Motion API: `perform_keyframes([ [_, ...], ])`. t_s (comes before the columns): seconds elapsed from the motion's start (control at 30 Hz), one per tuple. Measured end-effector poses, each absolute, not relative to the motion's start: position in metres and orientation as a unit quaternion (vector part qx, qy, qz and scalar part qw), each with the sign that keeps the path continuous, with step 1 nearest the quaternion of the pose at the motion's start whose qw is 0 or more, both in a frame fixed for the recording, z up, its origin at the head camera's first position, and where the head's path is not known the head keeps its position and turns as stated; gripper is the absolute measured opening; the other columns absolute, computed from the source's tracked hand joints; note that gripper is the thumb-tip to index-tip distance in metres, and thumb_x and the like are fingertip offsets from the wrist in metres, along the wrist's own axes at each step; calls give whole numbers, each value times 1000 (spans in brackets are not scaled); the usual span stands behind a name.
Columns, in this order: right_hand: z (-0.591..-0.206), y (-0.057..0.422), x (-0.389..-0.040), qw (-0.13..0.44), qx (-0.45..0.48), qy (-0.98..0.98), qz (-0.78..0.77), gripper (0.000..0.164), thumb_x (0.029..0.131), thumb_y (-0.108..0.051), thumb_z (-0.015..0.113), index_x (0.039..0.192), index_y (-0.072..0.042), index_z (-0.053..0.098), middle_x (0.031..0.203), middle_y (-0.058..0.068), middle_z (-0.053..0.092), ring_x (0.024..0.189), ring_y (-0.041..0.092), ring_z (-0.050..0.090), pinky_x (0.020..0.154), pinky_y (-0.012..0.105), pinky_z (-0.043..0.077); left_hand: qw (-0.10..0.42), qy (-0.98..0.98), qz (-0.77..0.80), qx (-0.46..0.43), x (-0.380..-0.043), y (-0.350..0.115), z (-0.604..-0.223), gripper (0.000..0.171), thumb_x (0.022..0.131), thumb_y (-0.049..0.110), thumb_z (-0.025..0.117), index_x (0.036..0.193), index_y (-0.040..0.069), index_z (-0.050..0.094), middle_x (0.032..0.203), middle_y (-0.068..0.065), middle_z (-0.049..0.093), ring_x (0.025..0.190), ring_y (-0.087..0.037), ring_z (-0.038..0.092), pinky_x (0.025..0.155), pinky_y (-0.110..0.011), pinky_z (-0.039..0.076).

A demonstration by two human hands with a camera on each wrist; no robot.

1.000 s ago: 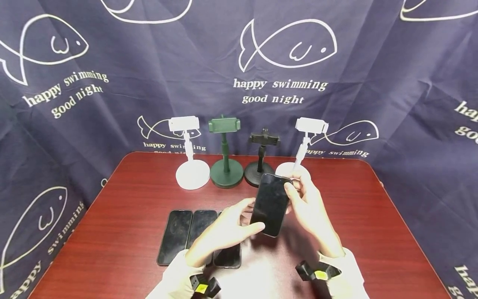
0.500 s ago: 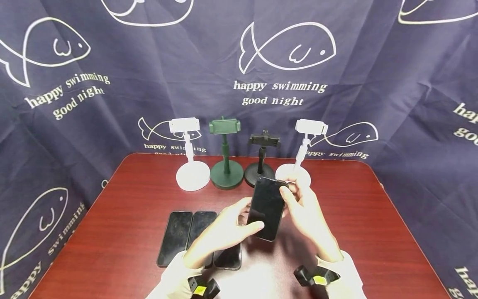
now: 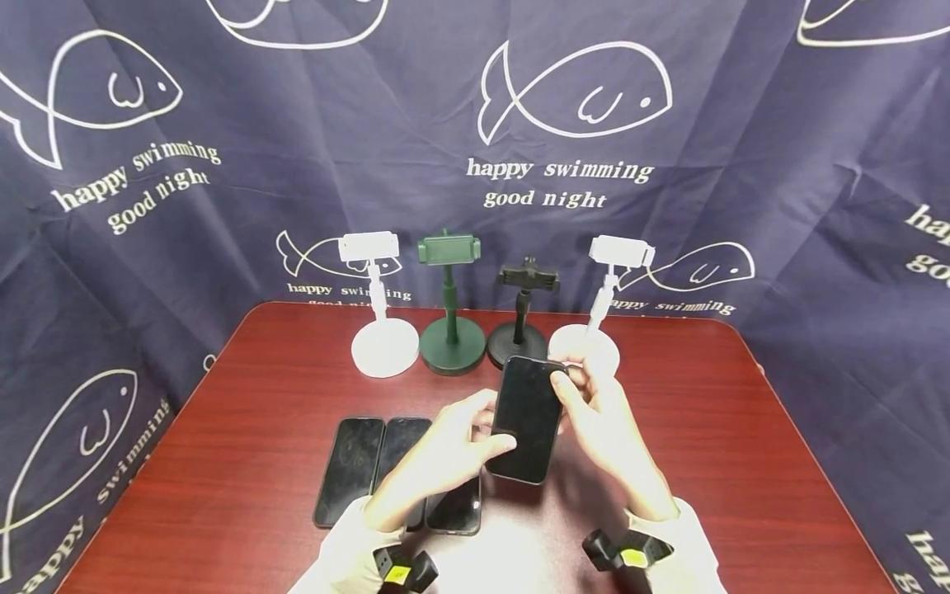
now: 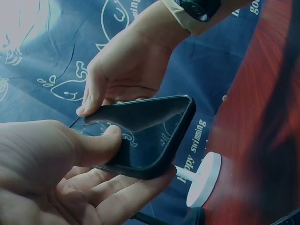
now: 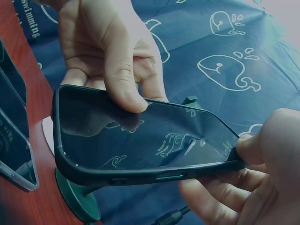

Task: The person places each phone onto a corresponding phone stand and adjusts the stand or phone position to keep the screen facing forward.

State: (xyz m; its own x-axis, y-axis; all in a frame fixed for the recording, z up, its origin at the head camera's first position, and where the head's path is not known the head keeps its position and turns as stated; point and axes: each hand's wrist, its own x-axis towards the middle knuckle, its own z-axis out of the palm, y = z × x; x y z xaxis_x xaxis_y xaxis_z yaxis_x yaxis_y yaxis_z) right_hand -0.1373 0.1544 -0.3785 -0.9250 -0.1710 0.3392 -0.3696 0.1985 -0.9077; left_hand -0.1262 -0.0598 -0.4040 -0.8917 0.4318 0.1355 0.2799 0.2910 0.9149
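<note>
A smartphone [image 3: 529, 421] in a black case is held up between both hands, its dark screen facing the head camera. My left hand [image 3: 445, 462] grips its lower left side, thumb across the screen and fingers beneath, as the left wrist view shows around the phone [image 4: 145, 145]. At the top right corner my right hand [image 3: 610, 425] pinches the phone; in the right wrist view its thumb [image 5: 251, 147] presses the case's edge. Three more dark phones lie side by side under and left of my left forearm: the left one [image 3: 350, 462], the middle one [image 3: 401, 437] and the right one [image 3: 454, 507].
Along the table's back stand phone holders: a white one [image 3: 384, 346], a green one [image 3: 453, 342], a black one [image 3: 517, 340] and another white one [image 3: 622, 252], its base partly behind my right hand. A dark blue fish-print cloth [image 3: 564, 91] hangs behind the red-brown table [image 3: 727, 429].
Both hands have shifted the phone slightly left and down towards me, and it stands a little straighter. Their grip looks the same. Holders and the phones on the table stay put.
</note>
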Motion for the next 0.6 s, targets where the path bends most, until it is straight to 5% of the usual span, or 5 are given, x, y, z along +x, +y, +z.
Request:
perform_keyframes([
  [0.6,-381,154,-138,88,179,-792,577,25,99,-15,56,123,-9,55,93,13,69,72,18,64,61,31,54,53,803,558,204,-126,-60,-403,32,85,6,71,109,24,61,92,5,73,84,-7,68,70,-30,56],
])
